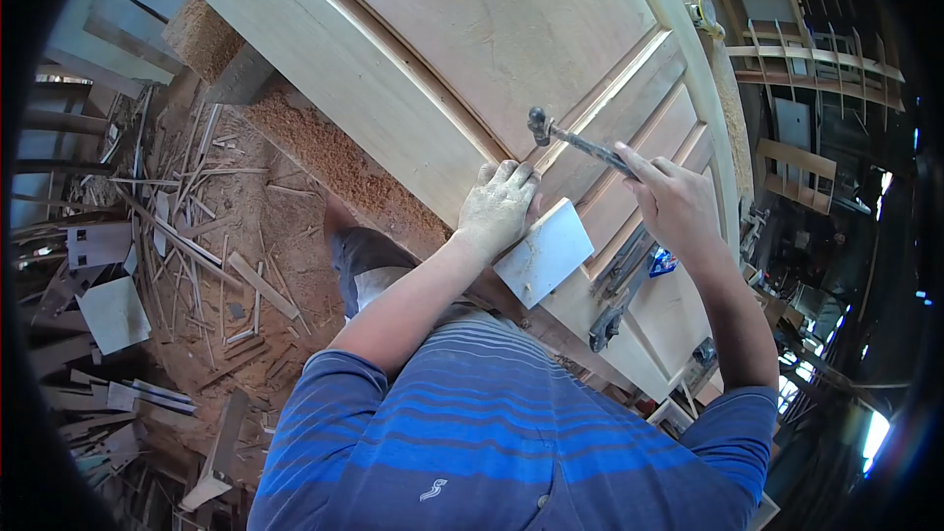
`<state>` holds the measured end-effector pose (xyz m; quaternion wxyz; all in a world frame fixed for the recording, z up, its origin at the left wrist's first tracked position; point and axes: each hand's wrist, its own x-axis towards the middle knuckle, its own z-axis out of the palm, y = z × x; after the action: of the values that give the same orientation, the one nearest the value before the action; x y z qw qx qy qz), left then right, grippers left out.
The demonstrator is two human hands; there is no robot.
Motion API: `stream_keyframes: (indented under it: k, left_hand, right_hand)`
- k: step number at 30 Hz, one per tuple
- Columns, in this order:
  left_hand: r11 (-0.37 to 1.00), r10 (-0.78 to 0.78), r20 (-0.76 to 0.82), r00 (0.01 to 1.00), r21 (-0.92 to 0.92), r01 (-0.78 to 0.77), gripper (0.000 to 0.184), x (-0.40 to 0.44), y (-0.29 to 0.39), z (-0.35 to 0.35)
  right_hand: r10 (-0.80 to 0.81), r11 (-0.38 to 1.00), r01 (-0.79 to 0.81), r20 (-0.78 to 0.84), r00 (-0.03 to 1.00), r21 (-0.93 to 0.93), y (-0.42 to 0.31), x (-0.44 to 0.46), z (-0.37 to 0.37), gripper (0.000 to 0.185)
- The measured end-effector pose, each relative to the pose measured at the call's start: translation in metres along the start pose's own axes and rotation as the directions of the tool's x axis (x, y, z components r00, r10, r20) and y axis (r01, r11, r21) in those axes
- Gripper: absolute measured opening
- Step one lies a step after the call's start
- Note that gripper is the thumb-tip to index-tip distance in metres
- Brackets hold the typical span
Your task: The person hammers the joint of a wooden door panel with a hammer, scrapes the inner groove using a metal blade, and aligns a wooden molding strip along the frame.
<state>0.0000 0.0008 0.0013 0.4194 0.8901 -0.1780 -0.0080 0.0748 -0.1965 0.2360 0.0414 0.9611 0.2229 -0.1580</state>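
Note:
My left hand [498,203] lies on the pale wooden panelled door [393,108], at the corner of a recessed panel; its fingers are bent over the frame, and what may be under them is hidden. My right hand [671,199] is closed round the handle of a hammer [588,146]. The hammer's dark head is above the door, a little up and right of my left hand. Just below my left hand, a whitish rectangular board [546,254] rests at an angle on the door.
Metal clamps [612,310] and a small blue packet [663,262] lie on the door's lower right part. Sawdust [344,162] covers the bench edge. Wood scraps [261,285] litter the floor at left. A tape measure [704,14] sits near the curved top right edge.

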Motion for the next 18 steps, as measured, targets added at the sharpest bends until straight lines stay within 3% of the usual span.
stream_keyframes:
  k: [2,5,8,11,14,17,18]
  left_hand:
    - [1.0,0.017,-0.022,1.0,0.023,-0.017,0.034,-0.001,0.0,0.002]
    - [0.999,0.012,0.023,1.0,0.032,-0.013,0.035,0.0,-0.001,0.002]
    - [1.0,0.008,0.008,1.0,0.004,-0.008,0.035,0.0,-0.002,0.004]
    - [1.0,-0.003,0.008,1.0,-0.017,0.004,0.034,0.001,0.001,-0.002]
    - [1.0,0.001,0.011,1.0,-0.005,-0.001,0.035,0.001,0.001,-0.001]
    - [0.999,0.002,0.056,0.998,0.037,-0.004,0.038,0.0,-0.001,0.0]
    - [1.0,0.005,0.037,0.999,0.029,-0.006,0.037,0.001,-0.001,0.001]
  right_hand:
    - [-0.024,0.999,0.024,-0.006,1.0,0.038,0.004,-0.006,0.005,0.052]
    - [-0.044,0.996,0.051,0.093,0.995,-0.075,0.002,-0.007,-0.002,0.054]
    - [-0.015,1.0,0.016,0.06,0.998,-0.025,-0.001,-0.005,-0.004,0.055]
    - [0.01,0.995,-0.001,-0.09,0.996,0.102,-0.007,-0.003,-0.007,0.055]
    - [-0.059,0.995,0.071,-0.154,0.986,0.071,0.002,-0.006,0.008,0.057]
    - [-0.08,0.98,0.098,0.108,0.991,-0.175,0.009,-0.004,0.007,0.06]
    - [-0.08,0.986,0.089,0.072,0.994,-0.14,0.008,-0.001,0.004,0.059]
